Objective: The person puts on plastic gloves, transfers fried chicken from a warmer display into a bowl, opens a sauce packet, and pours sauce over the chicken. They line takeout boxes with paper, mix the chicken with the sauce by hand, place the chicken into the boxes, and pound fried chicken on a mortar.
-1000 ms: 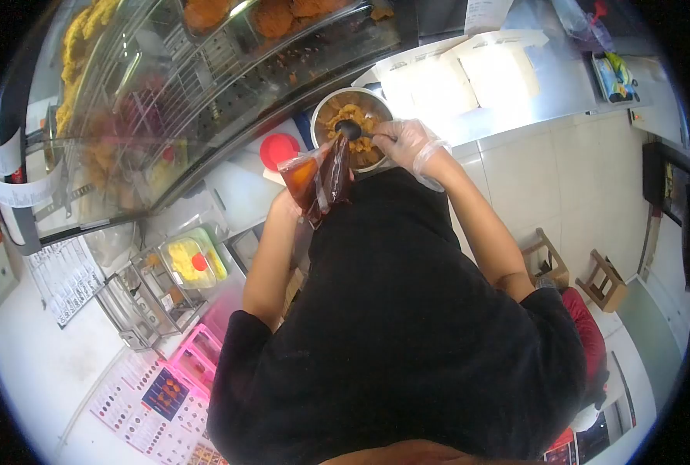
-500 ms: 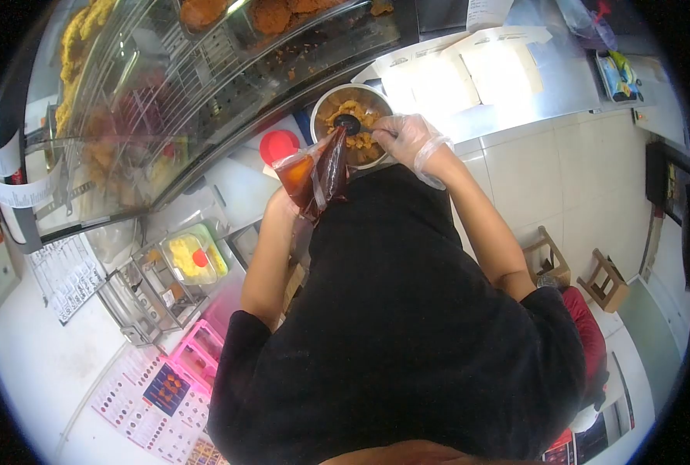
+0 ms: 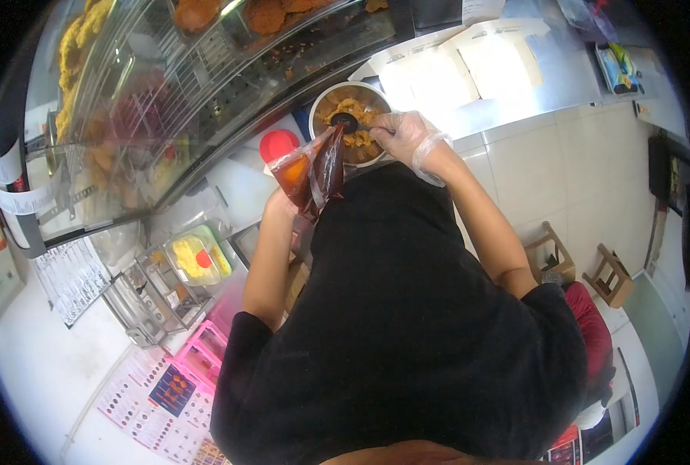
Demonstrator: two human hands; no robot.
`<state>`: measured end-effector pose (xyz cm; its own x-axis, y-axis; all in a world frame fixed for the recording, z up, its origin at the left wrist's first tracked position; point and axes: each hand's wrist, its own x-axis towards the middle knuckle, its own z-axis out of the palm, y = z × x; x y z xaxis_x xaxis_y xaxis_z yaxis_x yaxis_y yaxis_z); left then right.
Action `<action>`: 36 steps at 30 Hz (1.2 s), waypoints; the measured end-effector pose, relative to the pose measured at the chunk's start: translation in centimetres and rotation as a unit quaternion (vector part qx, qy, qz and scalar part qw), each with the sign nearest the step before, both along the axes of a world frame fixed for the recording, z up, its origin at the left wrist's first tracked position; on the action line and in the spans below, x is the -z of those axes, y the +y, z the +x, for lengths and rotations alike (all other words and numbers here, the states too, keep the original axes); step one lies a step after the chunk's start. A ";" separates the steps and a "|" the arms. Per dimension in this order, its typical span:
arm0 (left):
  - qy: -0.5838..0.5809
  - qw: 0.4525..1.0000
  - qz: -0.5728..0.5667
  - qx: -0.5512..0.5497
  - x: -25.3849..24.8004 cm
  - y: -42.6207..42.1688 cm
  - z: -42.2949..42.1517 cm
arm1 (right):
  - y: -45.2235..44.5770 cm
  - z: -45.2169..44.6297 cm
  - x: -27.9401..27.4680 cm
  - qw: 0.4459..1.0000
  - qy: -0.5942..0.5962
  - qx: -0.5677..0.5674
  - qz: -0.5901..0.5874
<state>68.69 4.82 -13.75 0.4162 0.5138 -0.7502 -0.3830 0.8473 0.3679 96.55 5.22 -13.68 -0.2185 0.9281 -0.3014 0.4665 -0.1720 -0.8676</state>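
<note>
In the head view, my left hand (image 3: 283,204) is closed around a clear plastic sauce bag (image 3: 328,169) filled with dark red sauce. The bag's narrow tip points up at a black spoon (image 3: 344,121), touching it or just above it. My right hand (image 3: 404,133), in a clear disposable glove, pinches the spoon's handle, most of which is hidden by the fingers. Beneath the spoon, golden fried pieces (image 3: 358,139) lie in a round metal bowl (image 3: 325,102). Whether sauce is flowing is too small to tell.
Two open paper boxes (image 3: 430,81) lie on the steel counter (image 3: 507,116) right of the bowl. A red round lid (image 3: 279,146) sits left of it. The glass display case (image 3: 205,93) with fried food borders the upper left. Wooden stools (image 3: 610,277) stand on the floor at right.
Both hands keep nearly the same pose, with the bag tip still at the spoon. The whole view has shifted slightly.
</note>
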 end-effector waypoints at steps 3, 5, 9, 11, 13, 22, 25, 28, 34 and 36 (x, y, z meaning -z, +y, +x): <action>0.002 1.000 -0.013 -0.006 0.3 -0.1 -0.3 | 0.0 0.0 0.1 1.000 0.004 0.000 0.001; -0.001 1.000 -0.004 -0.007 0.5 -0.2 -0.4 | 0.0 0.1 0.1 1.000 0.007 0.001 0.004; 0.012 1.000 0.016 -0.006 1.0 -0.4 -0.7 | 0.1 0.2 -0.7 1.000 0.002 -0.004 0.001; 0.017 1.000 0.013 -0.010 1.2 -0.4 -0.8 | 0.1 0.1 -0.9 1.000 -0.002 -0.007 0.005; 0.023 1.000 0.007 -0.015 1.2 -0.4 -0.7 | 0.2 0.1 -0.7 1.000 -0.006 -0.009 0.015; 0.026 0.999 -0.013 -0.042 0.1 -0.3 0.1 | 0.1 0.4 -0.8 1.000 -0.015 -0.007 0.018; 0.015 0.999 -0.005 -0.029 2.0 -0.4 -0.8 | 0.2 0.3 -0.9 1.000 -0.015 -0.014 0.023; 0.016 0.999 -0.015 -0.031 1.9 -0.4 -0.8 | 0.2 0.3 -1.0 0.999 -0.013 -0.019 0.023; 0.021 1.000 -0.006 -0.023 0.1 -0.4 -0.2 | 0.3 0.1 -1.4 0.999 -0.024 -0.023 0.025; 0.008 1.000 0.002 -0.029 0.6 -0.5 -0.3 | 0.2 0.1 -1.5 0.999 -0.021 -0.020 0.023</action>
<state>68.40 4.36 -14.38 0.3734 0.5389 -0.7551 -0.4245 0.8230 0.3774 96.66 5.46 -12.23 -0.2430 0.9322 -0.2681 0.5086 -0.1129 -0.8536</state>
